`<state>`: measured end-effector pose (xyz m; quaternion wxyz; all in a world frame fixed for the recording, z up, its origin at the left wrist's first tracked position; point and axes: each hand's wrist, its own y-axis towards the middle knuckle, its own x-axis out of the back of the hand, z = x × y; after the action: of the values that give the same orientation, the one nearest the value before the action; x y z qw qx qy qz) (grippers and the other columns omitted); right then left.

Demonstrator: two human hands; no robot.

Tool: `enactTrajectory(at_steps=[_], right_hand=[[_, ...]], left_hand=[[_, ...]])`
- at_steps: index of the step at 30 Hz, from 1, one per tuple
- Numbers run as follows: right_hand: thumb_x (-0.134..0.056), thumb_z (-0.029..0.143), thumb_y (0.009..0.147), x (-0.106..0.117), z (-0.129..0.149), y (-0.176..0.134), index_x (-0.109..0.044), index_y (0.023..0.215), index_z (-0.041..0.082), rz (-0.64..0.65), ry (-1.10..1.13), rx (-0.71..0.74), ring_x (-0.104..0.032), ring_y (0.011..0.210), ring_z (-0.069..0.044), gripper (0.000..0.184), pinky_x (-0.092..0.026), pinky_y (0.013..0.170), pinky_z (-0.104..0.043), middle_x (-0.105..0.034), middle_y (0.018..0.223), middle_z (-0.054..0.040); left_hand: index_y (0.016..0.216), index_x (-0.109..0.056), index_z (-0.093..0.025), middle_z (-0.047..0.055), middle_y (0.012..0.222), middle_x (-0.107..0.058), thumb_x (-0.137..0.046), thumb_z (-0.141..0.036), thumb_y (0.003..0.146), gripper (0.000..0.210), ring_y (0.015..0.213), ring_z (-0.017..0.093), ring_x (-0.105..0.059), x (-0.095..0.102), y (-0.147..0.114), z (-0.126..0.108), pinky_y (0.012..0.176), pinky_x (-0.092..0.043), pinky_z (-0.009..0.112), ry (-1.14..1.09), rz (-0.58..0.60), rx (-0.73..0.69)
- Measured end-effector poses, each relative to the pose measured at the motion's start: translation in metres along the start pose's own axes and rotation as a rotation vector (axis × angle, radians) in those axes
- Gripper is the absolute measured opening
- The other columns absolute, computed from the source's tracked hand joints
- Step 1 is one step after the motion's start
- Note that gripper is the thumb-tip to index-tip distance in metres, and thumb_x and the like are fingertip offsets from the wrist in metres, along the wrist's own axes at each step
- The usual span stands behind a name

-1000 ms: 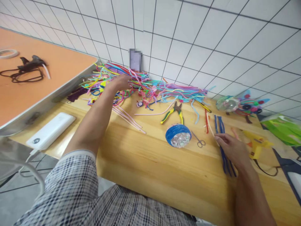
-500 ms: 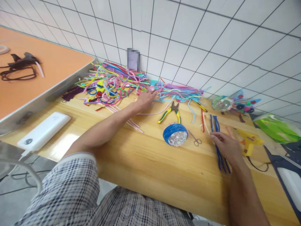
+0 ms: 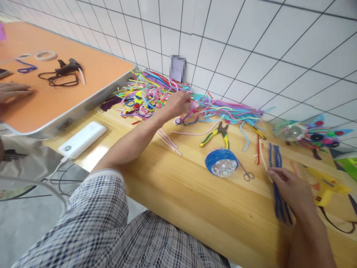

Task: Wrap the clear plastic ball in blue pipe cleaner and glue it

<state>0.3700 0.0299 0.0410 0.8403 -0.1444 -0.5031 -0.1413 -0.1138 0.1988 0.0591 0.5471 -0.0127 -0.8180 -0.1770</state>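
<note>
My left hand (image 3: pixel 178 105) is over the back of the table, its fingers curled together beside the heap of coloured pipe cleaners (image 3: pixel 147 95); what they grip is hidden. On the right, my right hand (image 3: pixel 291 188) has its thumb and fingers closed at a cream pipe cleaner (image 3: pixel 263 154). Several blue pipe cleaners (image 3: pixel 276 158) run under that hand, and a red pipe cleaner (image 3: pixel 258 149) lies nearby. Between the hands sits a clear ball partly wrapped in blue (image 3: pixel 221 162), with scissors (image 3: pixel 248 175) beside it and yellow-handled pliers (image 3: pixel 217 134) behind.
A yellow glue gun (image 3: pixel 326 186) lies right of my right hand. Behind stand a clear ball (image 3: pixel 290 130) and a colourful pipe-cleaner figure (image 3: pixel 320 136). A white power bank (image 3: pixel 83 139) lies left. Another person's hand (image 3: pixel 13 92) rests on the orange table (image 3: pixel 95 67).
The view has swung left, bringing another person's hand into sight. My left hand has lifted off the pile and its fingers have curled. My right hand stays at the cream pipe cleaner.
</note>
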Motion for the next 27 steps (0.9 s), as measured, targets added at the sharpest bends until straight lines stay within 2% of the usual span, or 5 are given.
enactTrajectory(at_steps=[4, 8, 15, 22, 27], right_hand=[[-0.062, 0.05, 0.069, 0.001, 0.006, -0.003, -0.076, 0.084, 0.03, -0.007, 0.032, 0.003, -0.079, 0.099, -0.039, 0.029, -0.058, 0.095, -0.05, -0.084, 0.086, -0.01], [-0.062, 0.051, 0.061, 0.004, 0.016, -0.006, -0.073, 0.081, 0.031, -0.005, 0.036, -0.053, -0.079, 0.103, -0.041, 0.031, -0.059, 0.096, -0.052, -0.084, 0.088, -0.0106], [-0.059, 0.053, 0.061, 0.0, 0.012, -0.003, -0.072, 0.076, 0.033, -0.003, 0.002, 0.008, -0.08, 0.095, -0.041, 0.028, -0.049, 0.12, -0.062, -0.079, 0.075, -0.0066], [-0.063, 0.051, 0.065, 0.001, 0.007, -0.002, -0.076, 0.083, 0.031, -0.013, 0.028, -0.005, -0.08, 0.101, -0.041, 0.029, -0.06, 0.1, -0.055, -0.083, 0.085, -0.0092], [-0.064, 0.044, 0.072, 0.001, 0.011, -0.005, -0.076, 0.085, 0.026, 0.003, -0.002, 0.039, -0.081, 0.098, -0.037, 0.025, -0.052, 0.118, -0.055, -0.081, 0.083, -0.0082]], left_hand=[[0.111, -0.083, -0.024, 0.002, 0.098, -0.081, -0.087, -0.05, 0.082, 0.039, 0.09, 0.023, -0.075, 0.056, -0.018, 0.049, 0.082, -0.052, 0.029, 0.204, 0.527, 0.149], [0.122, -0.077, -0.027, 0.004, 0.1, -0.082, -0.09, -0.055, 0.076, 0.056, 0.082, 0.024, -0.075, 0.066, -0.053, 0.071, 0.074, -0.05, 0.029, 0.229, 0.759, 0.235], [0.107, -0.08, -0.028, 0.004, 0.107, -0.084, -0.083, -0.044, 0.081, 0.031, 0.096, 0.026, -0.076, 0.038, -0.08, 0.071, 0.075, -0.047, 0.029, 0.197, 0.704, 0.089], [0.089, -0.079, -0.026, 0.0, 0.093, -0.083, -0.074, -0.032, 0.081, 0.01, 0.085, 0.021, -0.074, 0.034, -0.072, 0.06, 0.07, -0.045, 0.027, 0.092, 0.705, 0.058], [0.084, -0.078, -0.026, 0.001, 0.088, -0.081, -0.07, -0.026, 0.078, 0.009, 0.082, 0.021, -0.071, 0.035, -0.085, 0.05, 0.068, -0.044, 0.027, 0.066, 0.729, -0.005]])
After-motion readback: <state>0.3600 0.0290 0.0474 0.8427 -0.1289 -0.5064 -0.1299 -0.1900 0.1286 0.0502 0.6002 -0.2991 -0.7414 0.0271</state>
